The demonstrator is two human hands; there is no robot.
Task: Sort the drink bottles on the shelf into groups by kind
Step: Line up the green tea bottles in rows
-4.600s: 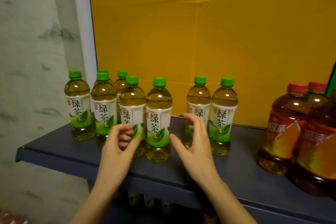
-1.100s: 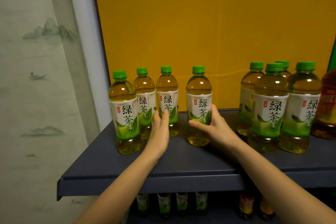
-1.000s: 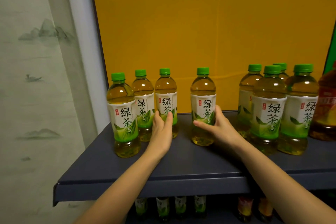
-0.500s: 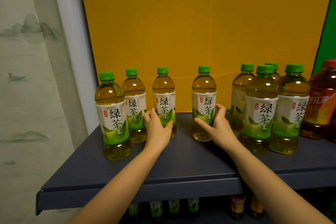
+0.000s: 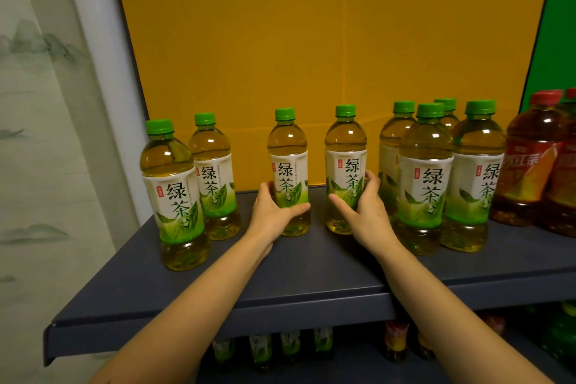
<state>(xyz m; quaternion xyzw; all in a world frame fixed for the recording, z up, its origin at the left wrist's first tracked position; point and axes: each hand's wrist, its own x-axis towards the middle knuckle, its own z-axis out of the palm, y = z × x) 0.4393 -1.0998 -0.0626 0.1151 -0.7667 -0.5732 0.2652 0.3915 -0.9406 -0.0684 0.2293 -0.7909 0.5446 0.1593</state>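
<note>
On a dark grey shelf (image 5: 311, 277) in front of a yellow backdrop (image 5: 311, 56) stand 8 green tea bottles with green caps, all upright. The left hand (image 5: 274, 215) wraps the lower part of 1 green tea bottle (image 5: 288, 165), fingers behind it and thumb across the front below the label. The right hand (image 5: 366, 212) grips a second green tea bottle (image 5: 345, 159) just to the right, thumb on the front, fingers curled round its right side. The 2 held bottles stand near each other but apart, bases on the shelf. To the left, 2 more green tea bottles (image 5: 174, 193) stand close together, the nearer one further forward. To the right, a cluster of 4 green tea bottles (image 5: 425, 171) stands packed tight, and beside it red-capped brown tea bottles (image 5: 530, 159) reach the right edge. More bottles show dimly on the shelf below.
</note>
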